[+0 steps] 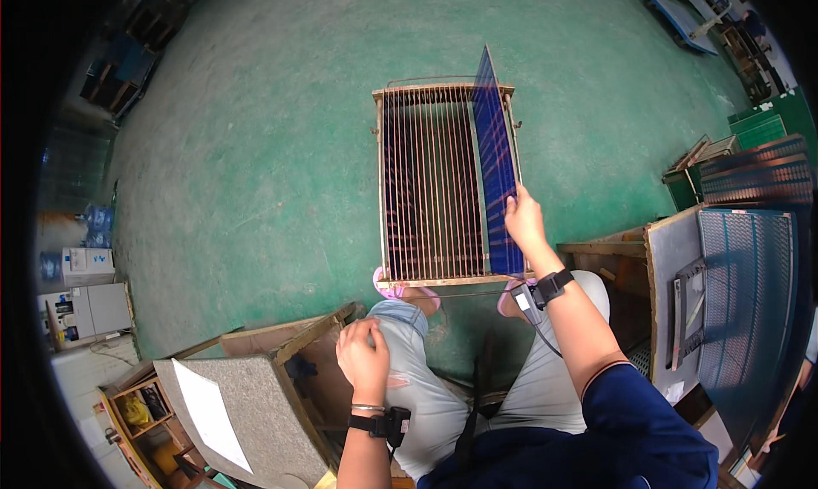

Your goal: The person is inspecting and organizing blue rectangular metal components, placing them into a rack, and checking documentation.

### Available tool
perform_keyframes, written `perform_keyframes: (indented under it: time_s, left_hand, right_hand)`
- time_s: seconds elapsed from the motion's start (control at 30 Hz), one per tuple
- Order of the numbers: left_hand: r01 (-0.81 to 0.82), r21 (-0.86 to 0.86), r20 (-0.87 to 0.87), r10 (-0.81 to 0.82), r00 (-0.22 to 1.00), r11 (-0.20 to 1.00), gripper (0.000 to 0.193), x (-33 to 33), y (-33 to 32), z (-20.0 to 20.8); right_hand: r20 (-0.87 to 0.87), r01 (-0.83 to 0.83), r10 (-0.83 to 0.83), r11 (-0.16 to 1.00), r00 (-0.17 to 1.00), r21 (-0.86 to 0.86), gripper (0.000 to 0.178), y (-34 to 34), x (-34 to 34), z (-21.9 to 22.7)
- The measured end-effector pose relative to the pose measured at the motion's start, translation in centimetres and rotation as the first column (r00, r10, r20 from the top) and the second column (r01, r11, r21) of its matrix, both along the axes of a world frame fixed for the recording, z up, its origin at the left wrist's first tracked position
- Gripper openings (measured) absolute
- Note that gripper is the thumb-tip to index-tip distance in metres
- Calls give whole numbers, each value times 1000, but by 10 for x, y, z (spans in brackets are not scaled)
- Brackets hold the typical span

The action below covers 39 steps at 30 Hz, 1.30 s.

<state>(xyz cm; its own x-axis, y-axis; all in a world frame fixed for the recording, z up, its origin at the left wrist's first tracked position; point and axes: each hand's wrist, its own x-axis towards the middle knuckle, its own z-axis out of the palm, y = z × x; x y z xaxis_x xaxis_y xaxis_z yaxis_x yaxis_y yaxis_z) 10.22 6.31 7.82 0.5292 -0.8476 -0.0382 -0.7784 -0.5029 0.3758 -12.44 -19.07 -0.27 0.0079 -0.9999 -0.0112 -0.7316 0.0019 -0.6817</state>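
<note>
My right hand grips the near side edge of a blue flat panel. The panel stands on edge, tilted, at the right side of a slotted rack. Many thin parallel bars run lengthwise across the rack, which stands on the floor just beyond my feet. Part of the panel rises above the rack's far end. My left hand rests on my left knee with its fingers curled, away from the rack; nothing shows in it.
At right, large perforated blue panels lean by a grey-topped bench. A grey, carpet-like board with a white sheet stands at left. Beyond are a blue trolley, white boxes and the green floor.
</note>
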Motion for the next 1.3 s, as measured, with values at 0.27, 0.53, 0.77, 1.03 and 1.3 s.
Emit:
perform_keyframes:
  time_s: [0.27,0.53,0.77,1.03,1.3]
  left_hand:
    - [-6,19,-33,7,999,1000,11,-2,-2,2]
    - [14,3,33,-14,999,1000,11,-1,-5,2]
    - [18,24,36,-19,999,1000,12,-1,-8,3]
    - [-4,46,2,4,1000,999,12,0,-3,-1]
    - [153,-21,135,-149,980,988,15,-2,-8,29]
  right_hand:
    - [-65,-23,23,1000,998,-7,37,10,4,-37]
    - [-66,-11,12,1000,998,10,33,10,3,-16]
    - [-100,-27,32,998,994,49,43,0,17,-10]
    - [-17,89,-89,995,996,40,52,-83,52,17]
    - [-146,54,-60,998,987,-45,21,-87,40,-25]
